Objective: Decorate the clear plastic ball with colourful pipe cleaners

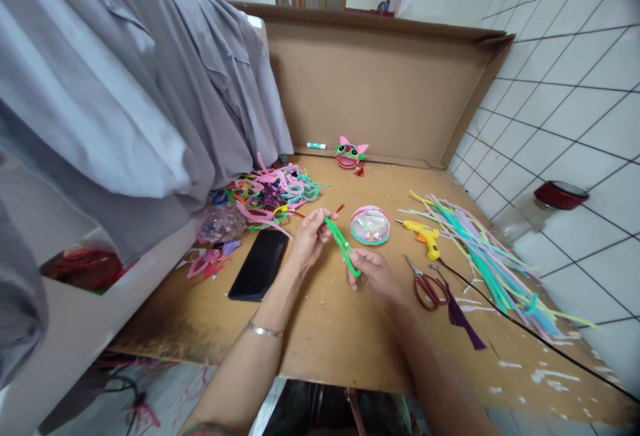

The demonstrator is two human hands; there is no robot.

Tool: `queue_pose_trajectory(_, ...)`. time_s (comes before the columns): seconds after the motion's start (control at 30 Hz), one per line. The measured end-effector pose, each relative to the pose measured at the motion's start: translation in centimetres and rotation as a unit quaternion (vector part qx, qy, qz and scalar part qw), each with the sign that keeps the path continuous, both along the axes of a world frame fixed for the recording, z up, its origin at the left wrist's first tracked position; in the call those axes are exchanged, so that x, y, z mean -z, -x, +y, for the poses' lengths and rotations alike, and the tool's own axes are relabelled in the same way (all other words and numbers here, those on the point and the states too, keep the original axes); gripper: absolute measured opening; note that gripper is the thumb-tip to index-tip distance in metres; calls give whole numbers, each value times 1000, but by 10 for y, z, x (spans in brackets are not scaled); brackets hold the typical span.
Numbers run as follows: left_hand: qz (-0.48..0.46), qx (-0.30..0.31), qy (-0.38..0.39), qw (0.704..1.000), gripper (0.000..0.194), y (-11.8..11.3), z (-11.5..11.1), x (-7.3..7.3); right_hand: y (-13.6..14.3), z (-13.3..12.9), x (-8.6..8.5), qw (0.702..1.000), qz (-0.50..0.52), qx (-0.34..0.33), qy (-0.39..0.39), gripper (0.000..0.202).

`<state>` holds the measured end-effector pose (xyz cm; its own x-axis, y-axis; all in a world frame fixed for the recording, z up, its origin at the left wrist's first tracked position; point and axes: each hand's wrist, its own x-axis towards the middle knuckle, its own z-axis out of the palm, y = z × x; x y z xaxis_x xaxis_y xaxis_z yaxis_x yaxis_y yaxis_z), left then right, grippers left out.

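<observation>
A bright green pipe cleaner (339,239), bent double into a narrow loop, is stretched between my two hands above the table. My left hand (313,236) pinches its upper end, and my right hand (370,268) grips the lower end between thumb and fingers. Just beyond my hands lies a round clear container (370,225) with a pink and teal rim and small pieces inside. Farther back, against the cardboard, sits a colourful animal-face ornament (350,153) with pink ears, big eyes and a red tassel.
Right of my hands are a yellow glue gun (423,235) with a black cord, red-handled scissors (427,289), a purple tassel (464,319) and a pipe cleaner bundle (485,263). To the left lie a black phone (259,265) and tangled pipe cleaners (280,189). A glass jar (530,213) stands by the tiles.
</observation>
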<state>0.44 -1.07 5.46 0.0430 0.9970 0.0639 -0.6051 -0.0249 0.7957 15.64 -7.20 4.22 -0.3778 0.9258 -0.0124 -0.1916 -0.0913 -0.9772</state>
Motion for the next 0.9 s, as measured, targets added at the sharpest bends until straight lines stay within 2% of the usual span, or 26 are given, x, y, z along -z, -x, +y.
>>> queue_pose_trajectory(0.17, -95, 31, 53, 994, 25, 7, 2, -3, 5, 1, 5, 997, 59, 43, 34, 39)
queue_pose_trajectory(0.27, -122, 34, 47, 991, 22, 9, 2, -2, 7, 1, 6, 993, 77, 88, 28, 43)
queue_pose_trajectory(0.4, -133, 33, 38, 990, 23, 9, 2, -2, 7, 2, 8, 994, 57, 91, 16, 43)
queue_pose_trajectory(0.53, -117, 34, 16, 992, 25, 4, -1, -2, 7, 4, 13, 994, -17, 103, -16, 43)
queue_pose_trajectory(0.77, -84, 70, 2, 994, 32, -5, -6, 3, 9, 4, 14, 982, -60, 168, -57, 31)
queue_pose_trajectory(0.9, -15, 37, -19, 999, 35, -7, -4, 7, 10, 2, 9, 975, -76, 204, -46, 26)
